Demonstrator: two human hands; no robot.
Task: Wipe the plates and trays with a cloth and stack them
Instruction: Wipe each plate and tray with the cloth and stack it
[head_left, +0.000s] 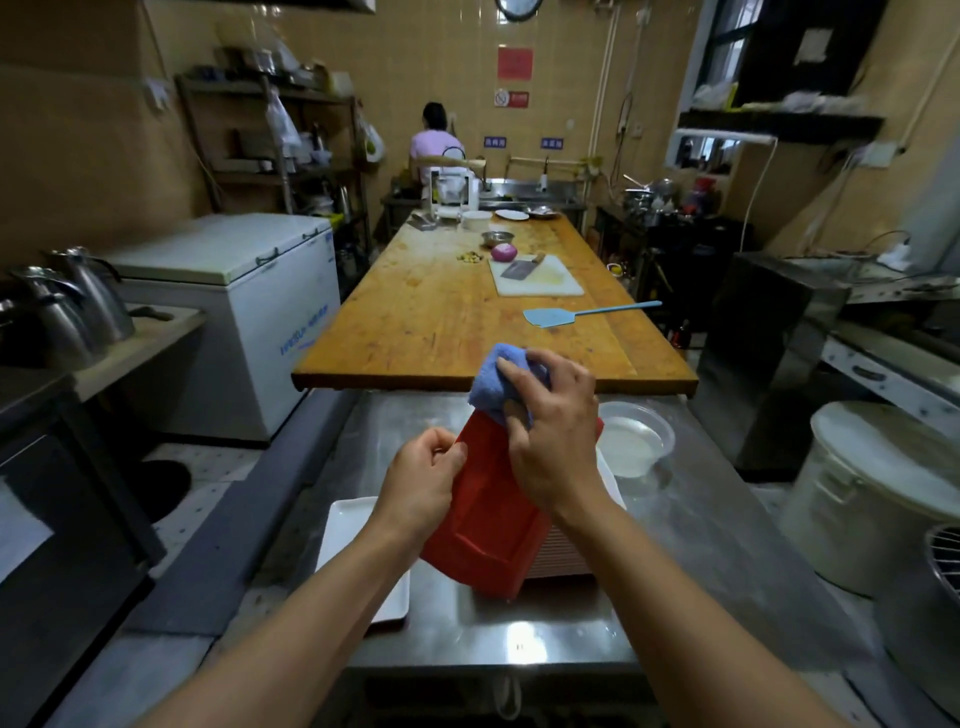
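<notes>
Nearby, white freezer (249, 312) bears blue lettering, too blurred to read.

Long wooden table (441, 312) runs ahead, with a white cutting board (540, 278) carrying a cleaver (519, 269). Red onion (504, 252) just beyond it, blue fly swatter (571, 315) nearer. Chest freezer (234, 291) sits left, metal jugs (78, 312) beside it.

near table front: bare steel (519, 639) under the wrists, open
left: white tray (345, 525) at the table's left edge
middle: red tray (488, 525) tilted up, ribbed stack (563, 558) behind it
right: clear bowl (636, 439) near, bare steel past it
ahead: wooden table (431, 312) edge overhangs; near half open, fly swatter (550, 316) and cutting board (535, 275) to the right
</notes>
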